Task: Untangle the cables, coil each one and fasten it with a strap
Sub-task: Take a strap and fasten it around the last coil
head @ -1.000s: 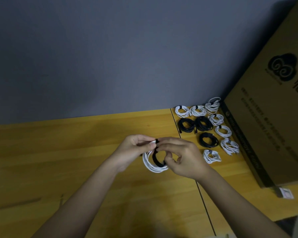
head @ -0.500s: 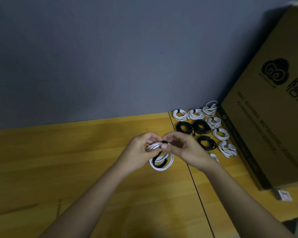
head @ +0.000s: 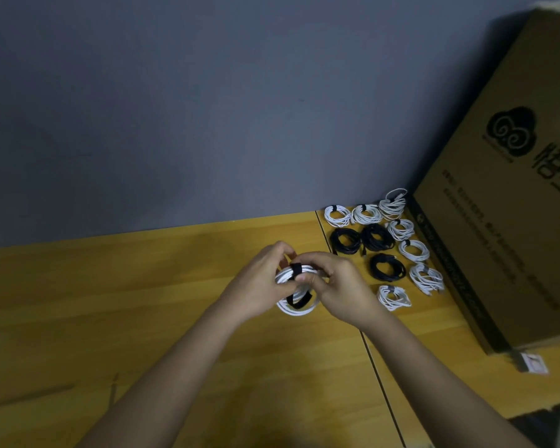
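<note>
Cable coil (head: 299, 307) gripped by both hands' fingers (head: 304, 278) over wooden table (head: 143, 302), grey wall (head: 207, 108) behind

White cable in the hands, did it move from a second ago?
No, hardly. The left hand and the right hand still hold the white cable just left of the table seam; it only turned a little.

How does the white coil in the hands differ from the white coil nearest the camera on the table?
The held coil is gripped by the left hand and right hand; the table coil lies untouched. The held coil's black strap has a loose tail; the table coil's looks fastened. Both are white.
</note>
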`<state>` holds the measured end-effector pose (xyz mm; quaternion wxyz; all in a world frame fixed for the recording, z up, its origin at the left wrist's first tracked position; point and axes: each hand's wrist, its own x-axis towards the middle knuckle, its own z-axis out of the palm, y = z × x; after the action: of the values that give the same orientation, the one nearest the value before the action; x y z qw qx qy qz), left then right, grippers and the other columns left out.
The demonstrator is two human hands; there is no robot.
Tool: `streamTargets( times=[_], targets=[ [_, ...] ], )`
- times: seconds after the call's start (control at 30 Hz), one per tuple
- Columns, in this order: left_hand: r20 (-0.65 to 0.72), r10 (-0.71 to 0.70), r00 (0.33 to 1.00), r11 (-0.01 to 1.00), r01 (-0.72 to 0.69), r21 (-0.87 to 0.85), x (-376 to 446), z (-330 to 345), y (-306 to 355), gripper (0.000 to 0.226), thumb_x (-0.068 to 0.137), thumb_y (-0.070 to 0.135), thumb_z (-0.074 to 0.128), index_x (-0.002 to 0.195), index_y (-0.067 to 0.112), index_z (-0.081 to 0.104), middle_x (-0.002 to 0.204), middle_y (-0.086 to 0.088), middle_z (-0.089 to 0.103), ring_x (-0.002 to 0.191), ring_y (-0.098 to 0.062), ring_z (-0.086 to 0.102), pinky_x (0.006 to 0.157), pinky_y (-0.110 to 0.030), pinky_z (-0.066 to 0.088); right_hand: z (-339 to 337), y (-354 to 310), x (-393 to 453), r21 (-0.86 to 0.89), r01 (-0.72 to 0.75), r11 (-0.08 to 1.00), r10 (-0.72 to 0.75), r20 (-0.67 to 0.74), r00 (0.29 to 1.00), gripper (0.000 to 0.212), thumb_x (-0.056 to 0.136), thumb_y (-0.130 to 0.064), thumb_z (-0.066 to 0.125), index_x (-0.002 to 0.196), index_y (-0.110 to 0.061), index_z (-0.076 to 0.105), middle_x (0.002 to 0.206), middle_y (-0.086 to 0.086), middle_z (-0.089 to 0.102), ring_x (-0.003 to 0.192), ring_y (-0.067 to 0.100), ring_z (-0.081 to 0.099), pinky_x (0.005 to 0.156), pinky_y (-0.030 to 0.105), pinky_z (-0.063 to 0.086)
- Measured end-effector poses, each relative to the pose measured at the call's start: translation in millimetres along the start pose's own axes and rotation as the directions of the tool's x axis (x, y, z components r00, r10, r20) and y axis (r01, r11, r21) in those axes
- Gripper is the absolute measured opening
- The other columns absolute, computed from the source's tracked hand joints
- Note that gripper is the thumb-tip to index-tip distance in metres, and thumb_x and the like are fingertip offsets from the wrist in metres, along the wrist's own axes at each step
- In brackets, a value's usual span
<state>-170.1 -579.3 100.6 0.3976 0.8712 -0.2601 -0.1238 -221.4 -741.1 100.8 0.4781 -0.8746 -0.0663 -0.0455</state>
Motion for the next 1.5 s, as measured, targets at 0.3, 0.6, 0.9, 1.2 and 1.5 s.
streamTargets(
  times=[0.3,0.6,0.9,1.2,1.5],
  targets=[
    [-0.107,-0.063,0.992,0.981,0.081,0.177,1,6,8,0.032,0.085,0.030,0.062,0.116,0.025,0.057,0.082,0.000,0.066,0.076,-0.021,0.061,0.058,-0.031,0.042,4,3,-3,0.018,0.030,0.999,-0.028,-0.109,0.994,0.021,0.088,-0.005,0.065,0.106,-0.014,0.070,0.099,-0.007,0.055,0.094,-0.003,0.054,0.080,0.011,0.043],
    [0.226,-0.248,0.942,0.676,0.335,-0.656,-6,-5,11,0.050,0.084,0.000,0.066,0.126,0.024,0.054,0.106,0.001,0.072,0.094,-0.007,0.068,0.081,-0.015,0.050,2,9,-13,-0.025,0.068,0.997,-0.071,-0.169,0.983,0.020,0.092,-0.011,0.060,0.110,-0.013,0.069,0.097,-0.007,0.054,0.084,-0.005,0.056,0.073,0.005,0.041],
    [0.039,-0.402,0.915,0.681,0.327,-0.656,8,18,-5,0.050,0.085,0.019,0.072,0.131,0.023,0.051,0.095,-0.006,0.074,0.085,-0.015,0.071,0.077,-0.027,0.054,16,26,-20,-0.072,0.056,0.996,-0.065,-0.131,0.989,0.026,0.088,-0.018,0.061,0.113,-0.022,0.069,0.093,-0.015,0.056,0.088,-0.002,0.055,0.073,0.006,0.039],
    [-0.031,-0.375,0.926,0.796,0.305,-0.523,20,40,-29,0.054,0.086,0.018,0.071,0.134,0.026,0.046,0.087,0.001,0.074,0.080,-0.011,0.071,0.076,-0.026,0.054,28,52,-11,0.109,-0.242,0.964,0.251,-0.079,0.965,0.012,0.086,-0.015,0.070,0.077,-0.016,0.063,0.066,-0.007,0.063,0.061,0.004,0.056,0.057,0.021,0.040],
    [0.169,-0.418,0.892,0.710,0.437,-0.552,9,76,-75,0.017,0.093,0.018,0.061,0.098,0.031,0.069,0.101,0.011,0.072,0.089,0.003,0.066,0.075,-0.014,0.051,56,102,2,0.251,-0.502,0.828,0.499,0.081,0.863,0.009,0.086,-0.010,0.070,0.077,-0.008,0.070,0.065,-0.001,0.067,0.054,0.005,0.057,0.053,0.020,0.042]
  ],
)
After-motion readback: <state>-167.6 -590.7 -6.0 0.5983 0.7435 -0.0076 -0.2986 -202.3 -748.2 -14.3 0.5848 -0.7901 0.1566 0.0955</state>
